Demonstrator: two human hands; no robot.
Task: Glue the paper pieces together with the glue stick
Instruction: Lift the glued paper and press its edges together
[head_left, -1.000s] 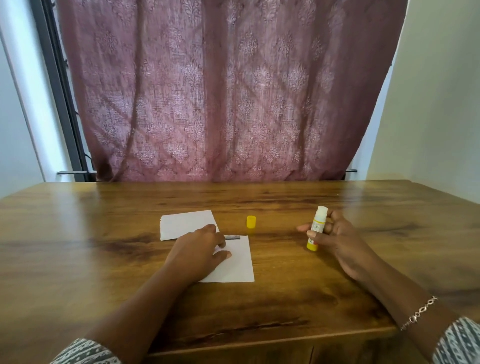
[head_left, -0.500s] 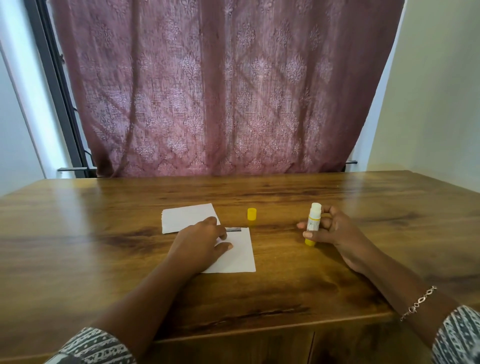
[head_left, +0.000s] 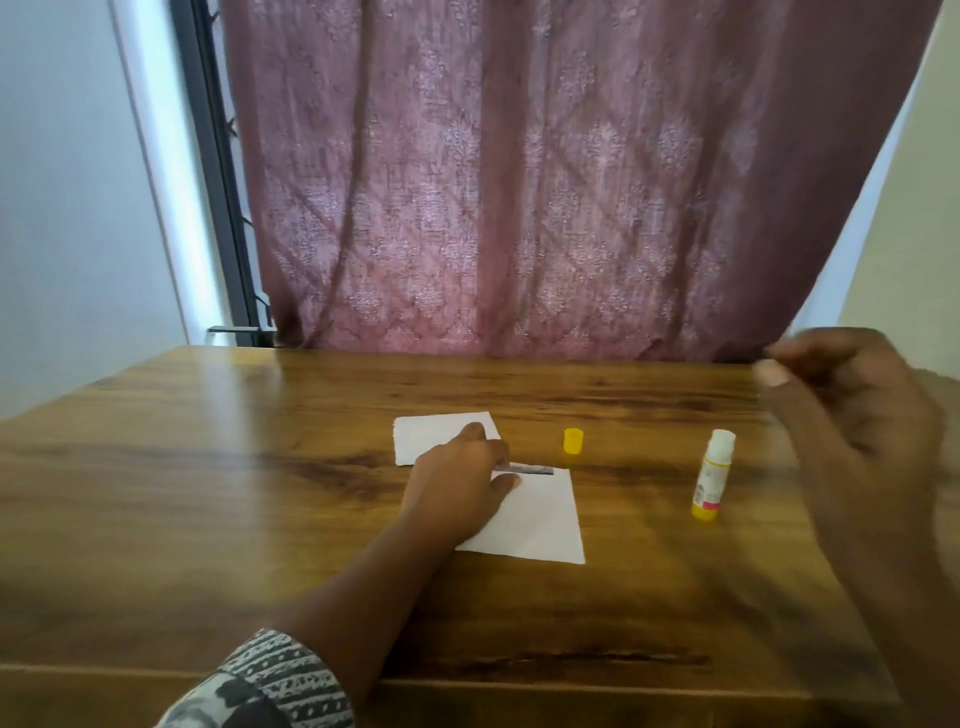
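Two white paper pieces lie near the middle of the wooden table (head_left: 208, 493): the near piece (head_left: 540, 519) and the far piece (head_left: 431, 436). My left hand (head_left: 457, 483) rests flat where they meet and covers the overlap. A dark strip (head_left: 530, 470) shows at the near piece's top edge. The uncapped white and yellow glue stick (head_left: 711, 475) stands upright by itself to the right. Its yellow cap (head_left: 573, 441) stands behind the papers. My right hand (head_left: 852, 431) is raised and blurred at the right, fingers loosely apart, holding nothing.
A maroon patterned curtain (head_left: 519, 182) hangs behind the table's far edge. A dark window frame (head_left: 213, 171) and a pale wall are at the left. The table's front edge runs along the bottom of the view.
My right hand has let go of the glue stick, which now stands alone, and has lifted up to the right. The view has shifted closer and leftward. My left hand stays on the papers.
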